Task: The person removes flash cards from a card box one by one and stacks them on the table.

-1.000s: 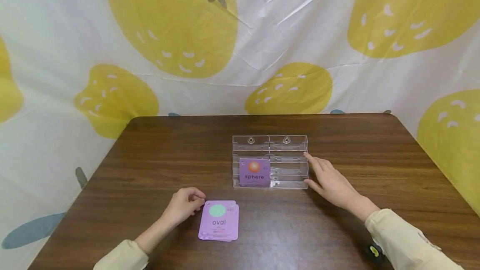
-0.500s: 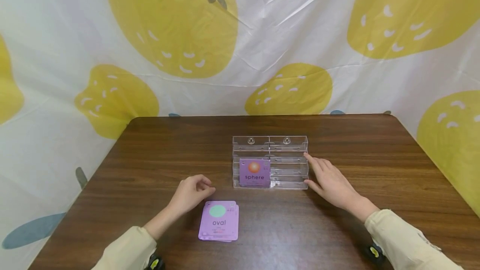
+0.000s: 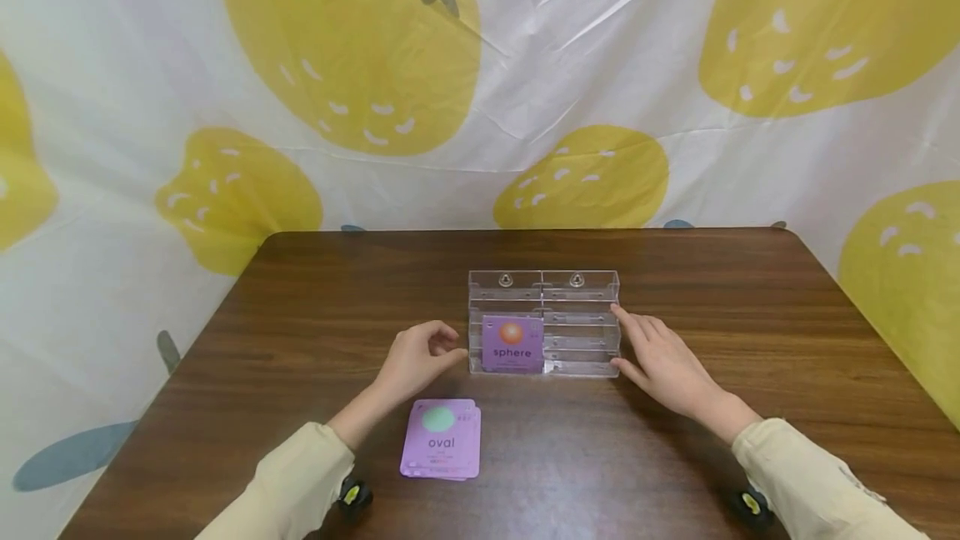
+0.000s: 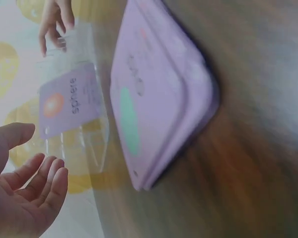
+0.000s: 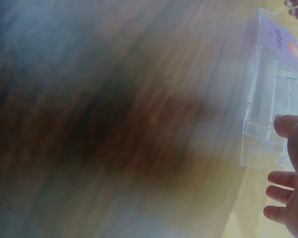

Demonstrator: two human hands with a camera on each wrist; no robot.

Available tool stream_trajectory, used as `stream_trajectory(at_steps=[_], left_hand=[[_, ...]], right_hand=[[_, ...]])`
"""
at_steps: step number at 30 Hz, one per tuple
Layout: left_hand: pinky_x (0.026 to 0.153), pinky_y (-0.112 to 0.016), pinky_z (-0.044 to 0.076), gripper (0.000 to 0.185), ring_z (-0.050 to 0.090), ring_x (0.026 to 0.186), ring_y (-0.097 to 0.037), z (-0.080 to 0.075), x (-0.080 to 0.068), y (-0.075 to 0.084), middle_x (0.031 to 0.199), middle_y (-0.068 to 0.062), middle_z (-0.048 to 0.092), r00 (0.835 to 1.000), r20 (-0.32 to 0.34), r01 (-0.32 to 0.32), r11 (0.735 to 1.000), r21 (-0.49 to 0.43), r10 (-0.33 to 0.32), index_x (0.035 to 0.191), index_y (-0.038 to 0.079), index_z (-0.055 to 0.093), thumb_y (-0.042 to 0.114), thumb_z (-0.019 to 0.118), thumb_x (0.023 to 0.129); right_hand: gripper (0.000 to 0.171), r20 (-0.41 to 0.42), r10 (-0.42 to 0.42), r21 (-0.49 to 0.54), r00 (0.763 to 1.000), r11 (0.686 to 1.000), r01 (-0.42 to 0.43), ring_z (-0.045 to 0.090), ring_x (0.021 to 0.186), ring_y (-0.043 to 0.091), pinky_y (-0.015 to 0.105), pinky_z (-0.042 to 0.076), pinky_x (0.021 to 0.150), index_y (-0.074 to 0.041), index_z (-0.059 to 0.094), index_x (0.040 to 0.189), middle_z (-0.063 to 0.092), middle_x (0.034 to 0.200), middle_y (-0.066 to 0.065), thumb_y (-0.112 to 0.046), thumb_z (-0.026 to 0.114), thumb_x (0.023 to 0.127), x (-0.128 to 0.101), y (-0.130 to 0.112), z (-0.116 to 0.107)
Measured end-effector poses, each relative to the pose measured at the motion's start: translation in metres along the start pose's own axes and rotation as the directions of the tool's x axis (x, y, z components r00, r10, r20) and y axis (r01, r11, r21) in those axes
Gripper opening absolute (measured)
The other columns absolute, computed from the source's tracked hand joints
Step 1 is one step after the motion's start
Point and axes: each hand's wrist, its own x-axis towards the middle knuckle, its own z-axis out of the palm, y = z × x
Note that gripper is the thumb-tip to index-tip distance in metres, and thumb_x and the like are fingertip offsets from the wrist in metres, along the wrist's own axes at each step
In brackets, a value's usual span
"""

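A clear acrylic card rack (image 3: 577, 294) stands mid-table, with a purple "sphere" card (image 3: 512, 344) upright in its front left slot. My right hand (image 3: 660, 361) rests open against the rack's right end, fingers straight; the right wrist view shows the rack (image 5: 268, 104) beside the fingers (image 5: 283, 191). My left hand (image 3: 420, 357) hovers just left of the rack, fingers loosely curled, holding nothing. A small stack of purple cards (image 3: 442, 440) topped by "oval" lies flat near the front edge, below the left hand. In the left wrist view the stack (image 4: 159, 94) and the sphere card (image 4: 69, 99) show.
The dark wooden table (image 3: 750, 307) backs onto a white curtain with yellow strawberry prints (image 3: 337, 48). Bare wood lies left, right and behind the rack.
My left hand has left the oval stack and moved up and right to the rack's left end. The right hand has stayed on the rack.
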Motion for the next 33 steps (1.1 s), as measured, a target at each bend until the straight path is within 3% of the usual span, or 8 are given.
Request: stream_trajectory(at_steps=[10, 18, 23, 33], left_hand=[[0.061, -0.027, 0.048, 0.023, 0.059, 0.066, -0.012, 0.009, 0.02, 0.009, 0.079, -0.005, 0.066, 0.997, -0.069, 0.038, 0.999, 0.033, -0.036, 0.088, 0.005, 0.065, 0.019, 0.074, 0.072], [0.068, -0.03, 0.05, 0.03, 0.061, 0.075, -0.017, 0.013, 0.036, 0.006, 0.09, -0.009, 0.065, 0.998, -0.057, -0.002, 1.0, 0.016, 0.003, 0.096, 0.004, 0.064, 0.018, 0.074, 0.072], [0.068, -0.031, 0.049, 0.031, 0.059, 0.076, -0.018, 0.014, 0.038, 0.005, 0.087, -0.008, 0.063, 0.999, -0.054, 0.002, 0.998, 0.059, 0.001, 0.095, 0.006, 0.065, 0.02, 0.076, 0.07], [0.067, -0.03, 0.047, 0.029, 0.057, 0.074, -0.017, 0.015, 0.038, 0.006, 0.085, -0.01, 0.061, 0.998, -0.062, -0.008, 0.998, 0.055, 0.012, 0.093, 0.005, 0.066, 0.019, 0.076, 0.07]], right_hand=[[0.074, -0.006, -0.007, -0.004, 1.0, 1.0, 0.007, 0.049, 0.104, 0.036, 0.049, 0.04, 0.088, 0.005, 0.031, 0.135, 0.053, 0.113, 0.024, -0.02, 0.071, 0.078, 0.0, 0.0, 0.0], [0.074, -0.012, -0.014, -0.003, 1.0, 1.0, 0.013, 0.049, 0.104, 0.036, 0.049, 0.039, 0.089, 0.005, 0.031, 0.135, 0.053, 0.113, 0.023, -0.02, 0.071, 0.078, 0.0, 0.0, 0.001], [0.074, -0.01, -0.009, -0.002, 1.0, 1.0, 0.009, 0.049, 0.105, 0.036, 0.049, 0.039, 0.089, 0.005, 0.03, 0.135, 0.052, 0.113, 0.024, -0.02, 0.071, 0.078, 0.0, 0.001, 0.002], [0.074, -0.009, -0.004, 0.007, 1.0, 1.0, 0.004, 0.049, 0.105, 0.037, 0.049, 0.039, 0.089, 0.005, 0.03, 0.135, 0.052, 0.113, 0.024, -0.02, 0.07, 0.079, 0.0, 0.001, 0.001]])
